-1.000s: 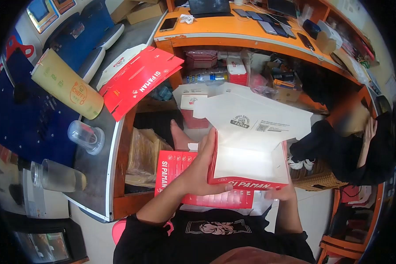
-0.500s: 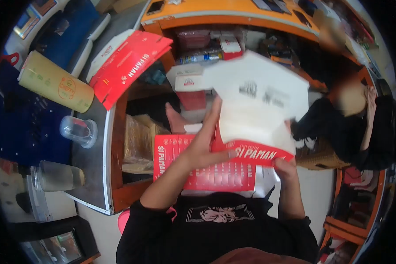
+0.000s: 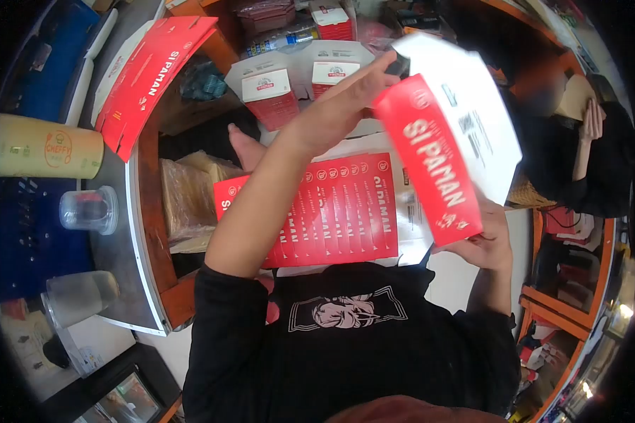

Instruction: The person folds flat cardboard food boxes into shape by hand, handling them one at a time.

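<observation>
A red-and-white cardboard food box [image 3: 430,166] lettered SI PAMAN is held up before me, tilted, its red side facing me and its white lid flap [image 3: 490,127] standing open. My left hand [image 3: 356,99] grips its upper left end; some fingertips are hidden behind the card. At the lower right corner, my right hand [image 3: 483,243] closes round the box from below. Beneath my left forearm lies an overlapping row of flat red box blanks [image 3: 331,211] with the same lettering.
Several folded boxes [image 3: 269,95] stand beyond the blanks. To the left, a counter [image 3: 137,247] carries more flat red cartons [image 3: 152,81], a yellow cup [image 3: 46,148] and clear plastic cups [image 3: 88,210]. Another person's hand [image 3: 593,123] holds cardboard at the right.
The box has turned from lying level to a steep slant, its red side swinging toward me. My left hand moved up to its far end. The view has shifted too.
</observation>
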Motion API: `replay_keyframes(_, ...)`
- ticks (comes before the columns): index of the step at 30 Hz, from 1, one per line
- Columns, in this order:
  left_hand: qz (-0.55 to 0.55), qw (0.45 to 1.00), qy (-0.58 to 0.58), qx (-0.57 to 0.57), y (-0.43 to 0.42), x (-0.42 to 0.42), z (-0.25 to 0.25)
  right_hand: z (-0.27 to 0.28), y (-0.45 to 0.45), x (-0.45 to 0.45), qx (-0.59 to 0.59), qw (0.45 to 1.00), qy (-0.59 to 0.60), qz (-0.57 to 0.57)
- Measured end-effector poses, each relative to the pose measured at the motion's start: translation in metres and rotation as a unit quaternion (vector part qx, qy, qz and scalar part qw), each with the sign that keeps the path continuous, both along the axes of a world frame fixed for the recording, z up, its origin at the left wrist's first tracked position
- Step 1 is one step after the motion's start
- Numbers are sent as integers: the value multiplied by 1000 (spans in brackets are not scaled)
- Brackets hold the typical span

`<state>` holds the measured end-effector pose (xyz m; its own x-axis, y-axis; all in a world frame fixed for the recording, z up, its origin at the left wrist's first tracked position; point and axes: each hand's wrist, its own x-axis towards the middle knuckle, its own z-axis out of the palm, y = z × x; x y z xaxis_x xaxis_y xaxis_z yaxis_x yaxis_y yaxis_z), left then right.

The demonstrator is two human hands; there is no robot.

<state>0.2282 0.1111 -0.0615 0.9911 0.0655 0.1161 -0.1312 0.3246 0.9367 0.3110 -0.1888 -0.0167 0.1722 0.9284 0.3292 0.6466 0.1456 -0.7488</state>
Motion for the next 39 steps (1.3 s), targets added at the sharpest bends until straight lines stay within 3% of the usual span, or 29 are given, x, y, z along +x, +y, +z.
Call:
replay_keyframes(2, 28, 998, 46, 33, -2, 12, -23, -18, -28, -1, -36, 989, 137, -49)
replay_keyframes(5, -90, 956, 59, 274, 10, 24, -69, -52, -55, -21, -37, 950, 284, -125)
replay_keyframes(8, -208, 929, 47, 303, 8, 29, -110, -83, -77, -40, -95, 934, 320, -126)
replay_keyframes(11, -240, 943, 110, 201, 8, 34, -108, -101, -69, -48, -104, 954, 259, -110)
replay_keyframes(16, -217, 958, 103, 158, 3, 30, -108, -138, -55, -51, -119, 912, 376, -112)
replay_keyframes(20, -221, 954, 158, 130, 2, 26, -97, -161, -55, -66, -141, 906, 394, -58)
replay_keyframes(25, -231, 951, 147, 141, -1, 26, -89, -158, -61, -50, -166, 923, 346, -2)
replay_keyframes(27, -228, 950, 144, 157, -1, 27, -90, -146, -57, -52, -106, 920, 372, -64)
replay_keyframes(31, -219, 949, 140, 180, -1, 28, -94, -124, -35, -63, -112, 893, 419, -124)
replay_keyframes(39, -225, 949, 98, 197, 3, 30, -97, -135, -50, -65, -200, 840, 503, -36)
